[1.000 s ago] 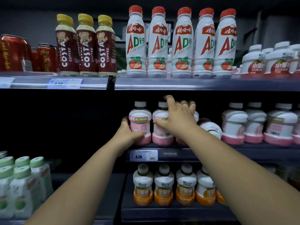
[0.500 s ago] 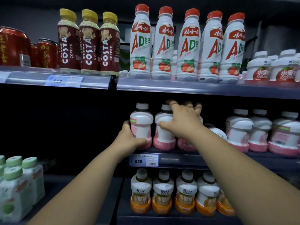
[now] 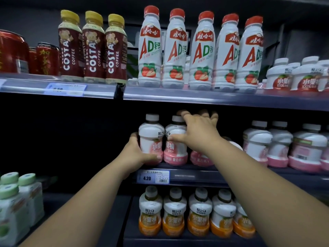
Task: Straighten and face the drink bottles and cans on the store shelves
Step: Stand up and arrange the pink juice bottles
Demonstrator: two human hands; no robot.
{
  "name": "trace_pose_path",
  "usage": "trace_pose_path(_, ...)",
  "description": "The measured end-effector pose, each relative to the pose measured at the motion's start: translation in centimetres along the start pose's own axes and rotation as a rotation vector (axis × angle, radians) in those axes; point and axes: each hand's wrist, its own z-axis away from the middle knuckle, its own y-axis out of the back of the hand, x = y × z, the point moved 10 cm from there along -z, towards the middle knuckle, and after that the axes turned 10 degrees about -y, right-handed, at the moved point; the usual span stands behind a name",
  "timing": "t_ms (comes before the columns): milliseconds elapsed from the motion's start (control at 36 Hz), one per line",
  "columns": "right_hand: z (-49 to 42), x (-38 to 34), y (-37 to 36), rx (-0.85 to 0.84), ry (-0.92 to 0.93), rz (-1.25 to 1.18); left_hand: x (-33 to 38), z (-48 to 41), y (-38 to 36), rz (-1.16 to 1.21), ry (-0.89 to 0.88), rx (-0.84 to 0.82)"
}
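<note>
On the middle shelf (image 3: 204,176) of dark store shelving, the left hand (image 3: 137,155) grips the leftmost pink bottle (image 3: 151,138), its fingers wrapped behind it, just above a price tag (image 3: 154,177). The right hand (image 3: 199,134) lays its thumb on the second pink bottle (image 3: 175,148), with its fingers spread over the tops beyond; whether they grip cannot be told. Orange bottles (image 3: 174,216) stand on the shelf below and AD bottles (image 3: 203,50) on the one above.

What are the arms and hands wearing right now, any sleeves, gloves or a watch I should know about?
Nothing worn shows. The left forearm and right forearm are bare to the frame edge, with no sleeve or cuff. The left hand and right hand are ungloved; no watch, band or ring shows on the wrists or visible fingers.
</note>
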Motion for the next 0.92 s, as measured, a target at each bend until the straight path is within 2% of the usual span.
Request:
trace_pose_path(139, -0.1, 0.6, -0.1, -0.067, 0.011, -0.151, 0.0, 0.3, 0.5, 0.066, 0.020, -0.004)
trace_pose_path(278, -0.1, -0.2, 0.0, 0.017, 0.060, -0.056, 0.2, 0.6, 0.3, 0.047, 0.005, -0.007)
trace_pose_path(417, -0.6, 0.1, -0.7, -0.053, 0.077, -0.182, 0.2, 0.5, 0.8, 0.077, -0.005, -0.001)
trace_pose_path(667, 0.3, 0.7, -0.3, -0.005, 0.147, -0.102, 0.5, 1.2, 0.5, -0.039, -0.036, -0.011)
trace_pose_path(722, 0.7, 2.0, 0.3, 0.015, 0.142, -0.123, 1.3, 1.6, 0.6, -0.096, -0.083, 0.011)
trace_pose_path(806, 1.0, 5.3, 1.5, 0.099, 0.101, -0.163, 3.8, 2.7, 1.2, -0.345, -0.205, 0.126)
trace_pose_path(917, 0.9, 10.1, 2.1, 0.152, -0.017, -0.161, 8.6, 4.2, -0.1, -0.589, -0.461, 0.205)
